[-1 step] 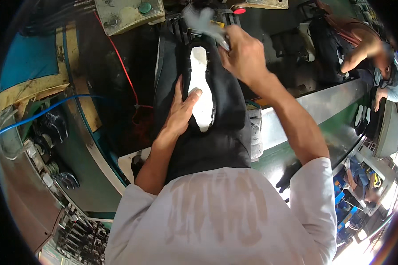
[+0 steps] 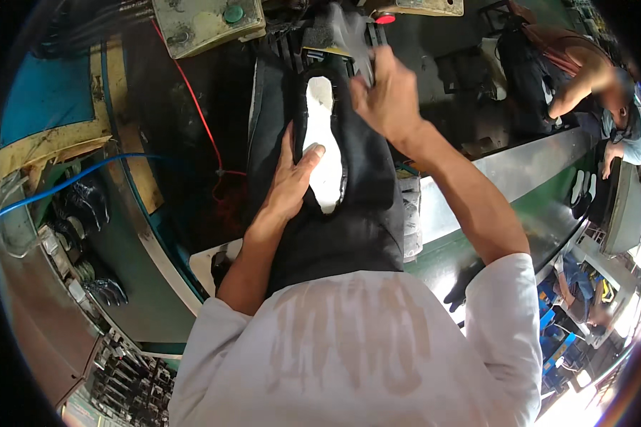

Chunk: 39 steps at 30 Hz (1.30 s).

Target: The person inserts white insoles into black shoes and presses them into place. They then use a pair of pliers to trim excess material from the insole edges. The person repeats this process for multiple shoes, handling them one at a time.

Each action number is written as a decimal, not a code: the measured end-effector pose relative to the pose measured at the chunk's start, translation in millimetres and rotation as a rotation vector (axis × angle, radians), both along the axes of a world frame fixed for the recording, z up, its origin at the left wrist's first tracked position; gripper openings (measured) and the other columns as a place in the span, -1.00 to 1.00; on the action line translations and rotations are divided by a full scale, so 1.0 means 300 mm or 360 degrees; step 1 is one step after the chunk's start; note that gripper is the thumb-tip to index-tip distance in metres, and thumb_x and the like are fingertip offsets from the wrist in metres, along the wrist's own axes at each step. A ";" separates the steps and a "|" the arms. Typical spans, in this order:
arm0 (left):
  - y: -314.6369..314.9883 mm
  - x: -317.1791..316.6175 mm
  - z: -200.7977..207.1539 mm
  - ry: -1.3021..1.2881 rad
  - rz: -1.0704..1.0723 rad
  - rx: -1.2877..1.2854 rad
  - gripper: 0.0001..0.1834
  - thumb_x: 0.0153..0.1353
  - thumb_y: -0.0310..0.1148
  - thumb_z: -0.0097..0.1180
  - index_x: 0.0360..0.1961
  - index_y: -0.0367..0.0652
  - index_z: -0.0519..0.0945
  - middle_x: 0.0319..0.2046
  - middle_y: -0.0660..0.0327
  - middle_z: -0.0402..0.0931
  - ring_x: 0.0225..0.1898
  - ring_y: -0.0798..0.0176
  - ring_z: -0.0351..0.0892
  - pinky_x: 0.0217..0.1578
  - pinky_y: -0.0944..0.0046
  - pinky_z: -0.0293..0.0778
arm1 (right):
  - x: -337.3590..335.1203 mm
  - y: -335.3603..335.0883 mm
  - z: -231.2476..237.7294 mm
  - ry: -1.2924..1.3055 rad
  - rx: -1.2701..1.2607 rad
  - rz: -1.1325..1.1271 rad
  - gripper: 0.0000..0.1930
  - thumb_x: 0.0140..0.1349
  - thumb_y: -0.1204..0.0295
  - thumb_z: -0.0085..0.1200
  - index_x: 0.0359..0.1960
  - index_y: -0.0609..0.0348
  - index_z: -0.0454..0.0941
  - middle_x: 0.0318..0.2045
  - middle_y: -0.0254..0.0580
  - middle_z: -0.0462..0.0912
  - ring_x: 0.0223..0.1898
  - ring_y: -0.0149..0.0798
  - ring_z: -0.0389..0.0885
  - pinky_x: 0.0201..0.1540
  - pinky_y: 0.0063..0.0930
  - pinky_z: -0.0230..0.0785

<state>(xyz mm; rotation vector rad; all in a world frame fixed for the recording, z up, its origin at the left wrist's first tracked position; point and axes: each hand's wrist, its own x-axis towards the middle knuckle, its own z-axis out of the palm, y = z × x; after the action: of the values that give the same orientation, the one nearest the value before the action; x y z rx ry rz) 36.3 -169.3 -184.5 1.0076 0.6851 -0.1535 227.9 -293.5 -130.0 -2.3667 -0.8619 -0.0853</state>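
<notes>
A black shoe upper (image 2: 342,186) with a white insole (image 2: 325,160) facing up lies across my lap, its long side pointing away from me. My left hand (image 2: 292,178) grips its left side, thumb pressed on the insole and fingers along the black edge. Beyond the shoe's far end, to the right, my right hand (image 2: 390,99) is closed around a grey hammer-like metal tool (image 2: 351,37). Motion smears the tool, so its exact shape is unclear. It is raised apart from the shoe.
Control boxes with a green button (image 2: 233,13) and a red button (image 2: 385,18) stand ahead. A conveyor with a metal edge (image 2: 506,171) runs on the right, bearing shoes (image 2: 584,188). Black shoe parts (image 2: 107,290) sit at left. A co-worker (image 2: 584,71) sits at far right.
My right hand has shifted slightly, and the tool has swung from leaning left to a more upright slant. My left hand and the shoe upper stay in place.
</notes>
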 end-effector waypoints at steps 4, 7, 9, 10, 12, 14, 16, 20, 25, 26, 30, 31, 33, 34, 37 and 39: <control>0.023 -0.008 -0.038 -0.0043 -0.0006 -0.0031 -0.04 0.48 -0.26 0.31 0.70 -0.19 -0.01 0.45 0.01 0.35 0.42 0.11 0.44 0.41 0.10 0.40 | 0.051 -0.073 -0.104 0.0044 -0.1096 0.0518 -0.68 0.25 0.40 0.26 -0.01 0.25 0.54 -0.21 0.21 0.74 -0.26 0.28 0.78 -0.16 0.10 0.63; 0.055 -0.058 -0.068 -0.0021 0.0092 -0.0399 -0.08 0.46 -0.29 0.31 0.68 -0.17 0.07 0.31 0.05 0.48 0.28 0.15 0.55 0.28 0.09 0.54 | 0.037 -0.067 0.016 0.0233 -0.0232 0.0044 -0.68 0.24 0.49 0.22 0.01 0.30 0.53 -0.29 0.24 0.76 -0.30 0.28 0.79 -0.23 0.04 0.62; 0.081 -0.061 -0.073 -0.0066 0.0116 -0.0604 -0.13 0.45 -0.30 0.31 0.65 -0.17 0.14 0.15 0.11 0.57 0.13 0.19 0.63 0.12 0.09 0.65 | -0.022 -0.064 0.006 0.0197 0.0339 -0.0464 -0.76 0.27 0.53 0.13 -0.05 0.31 0.51 -0.39 0.23 0.76 -0.34 0.24 0.79 -0.26 0.01 0.60; 0.076 -0.054 -0.076 -0.0058 0.0090 -0.0599 -0.13 0.45 -0.30 0.31 0.65 -0.15 0.14 0.15 0.11 0.56 0.14 0.19 0.63 0.12 0.10 0.65 | -0.075 -0.083 -0.076 0.0275 0.0540 -0.0588 -0.77 0.29 0.49 0.19 -0.09 0.30 0.49 -0.32 0.28 0.77 -0.34 0.25 0.80 -0.23 0.08 0.63; 0.082 -0.037 -0.081 -0.0046 0.0032 -0.0564 -0.13 0.45 -0.31 0.30 0.66 -0.11 0.13 0.17 0.11 0.56 0.15 0.19 0.62 0.14 0.10 0.64 | -0.139 -0.145 -0.178 0.0126 -0.0979 0.0176 -0.75 0.29 0.43 0.26 -0.13 0.28 0.48 -0.26 0.27 0.77 -0.30 0.24 0.82 -0.19 0.16 0.65; 0.062 -0.027 -0.028 -0.0017 0.0041 -0.0441 -0.12 0.45 -0.31 0.30 0.67 -0.07 0.12 0.18 0.12 0.55 0.16 0.20 0.61 0.14 0.10 0.64 | -0.127 -0.127 -0.119 0.0160 -0.0846 0.0251 -0.71 0.26 0.41 0.30 -0.11 0.24 0.47 -0.24 0.22 0.75 -0.24 0.24 0.81 -0.20 0.15 0.65; 0.048 -0.034 -0.013 -0.0008 0.0056 -0.0412 -0.12 0.45 -0.32 0.30 0.68 -0.03 0.12 0.19 0.13 0.54 0.18 0.21 0.60 0.16 0.09 0.63 | -0.071 -0.132 -0.045 0.0068 -0.0440 0.0243 -0.71 0.23 0.43 0.30 -0.09 0.22 0.47 -0.26 0.19 0.75 -0.25 0.24 0.80 -0.22 0.11 0.64; 0.035 -0.026 -0.014 -0.0070 0.0011 -0.0383 -0.13 0.48 -0.27 0.27 0.69 0.00 0.11 0.25 0.13 0.52 0.25 0.20 0.57 0.25 0.06 0.58 | -0.163 -0.181 -0.121 0.0245 -0.0410 -0.0068 -0.73 0.23 0.46 0.25 -0.08 0.19 0.48 -0.26 0.20 0.76 -0.30 0.26 0.79 -0.22 0.09 0.64; 0.063 -0.039 -0.071 -0.0247 0.0087 -0.1050 -0.24 0.63 -0.07 0.05 0.70 0.03 0.08 0.41 0.15 0.44 0.40 0.16 0.48 0.37 0.00 0.49 | -0.106 -0.180 -0.015 0.0203 -0.0682 0.0348 -0.74 0.26 0.42 0.23 -0.11 0.24 0.47 -0.25 0.16 0.75 -0.23 0.23 0.80 -0.16 0.07 0.67; 0.057 -0.045 -0.076 -0.0261 0.0081 -0.0973 -0.24 0.64 -0.08 0.04 0.71 0.03 0.06 0.43 0.14 0.42 0.42 0.15 0.46 0.39 0.00 0.48 | -0.081 -0.154 -0.001 0.0140 -0.0421 0.0313 -0.72 0.25 0.43 0.25 -0.10 0.25 0.47 -0.28 0.10 0.74 -0.23 0.24 0.79 -0.17 0.09 0.66; -0.001 -0.023 -0.009 -0.0160 0.0039 -0.0379 -0.26 0.66 -0.06 -0.03 0.71 0.01 0.06 0.45 0.13 0.40 0.43 0.13 0.44 0.40 0.00 0.45 | -0.066 -0.124 -0.110 0.0120 -0.0669 0.0252 -0.75 0.27 0.45 0.25 -0.11 0.24 0.48 -0.26 0.12 0.73 -0.20 0.26 0.77 -0.17 0.10 0.62; -0.002 -0.022 -0.008 -0.0152 0.0049 -0.0391 -0.24 0.66 -0.06 -0.01 0.72 0.02 0.02 0.47 0.11 0.38 0.45 0.10 0.42 0.41 -0.02 0.44 | -0.054 -0.108 -0.097 0.0146 -0.1055 0.0382 -0.75 0.27 0.46 0.25 -0.11 0.24 0.48 -0.26 0.13 0.72 -0.20 0.27 0.77 -0.17 0.10 0.62; 0.008 -0.018 0.007 -0.0152 0.0040 -0.0337 -0.19 0.65 -0.07 0.02 0.74 0.02 -0.05 0.50 0.08 0.32 0.47 0.07 0.39 0.43 -0.03 0.42 | -0.028 -0.103 -0.051 0.0100 -0.0878 0.0352 -0.76 0.28 0.47 0.23 -0.10 0.23 0.47 -0.24 0.12 0.72 -0.19 0.27 0.77 -0.16 0.10 0.62; 0.011 -0.020 0.029 -0.0138 0.0062 -0.0279 -0.17 0.64 -0.07 0.03 0.74 0.01 -0.07 0.51 0.06 0.30 0.48 0.06 0.38 0.44 -0.04 0.42 | -0.024 -0.083 -0.008 0.0095 -0.0798 0.0380 -0.77 0.28 0.48 0.23 -0.09 0.22 0.47 -0.23 0.11 0.72 -0.18 0.27 0.77 -0.15 0.10 0.62; 0.029 -0.042 0.013 -0.0090 0.0029 -0.0449 -0.10 0.61 -0.20 0.10 0.75 0.05 -0.16 0.55 0.06 0.25 0.52 0.07 0.34 0.43 -0.01 0.43 | -0.147 -0.131 -0.045 0.0152 -0.0348 0.0230 -0.81 0.31 0.45 0.16 -0.11 0.22 0.48 -0.18 0.05 0.74 -0.16 0.26 0.79 -0.09 0.16 0.62; 0.046 -0.062 0.005 -0.0128 -0.0047 -0.0514 -0.02 0.56 -0.33 0.17 0.75 0.07 -0.23 0.56 0.06 0.23 0.52 0.08 0.33 0.43 0.03 0.43 | -0.186 -0.148 -0.094 0.0166 -0.1167 0.0370 -0.77 0.28 0.41 0.21 -0.12 0.21 0.49 -0.22 0.11 0.73 -0.19 0.30 0.77 -0.10 0.17 0.60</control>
<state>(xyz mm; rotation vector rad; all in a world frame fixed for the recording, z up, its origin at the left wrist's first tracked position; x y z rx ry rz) 17.8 -155.4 -182.9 0.7104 0.5511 -0.2403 172.2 -337.8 -158.2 -2.8629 -1.2655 0.5293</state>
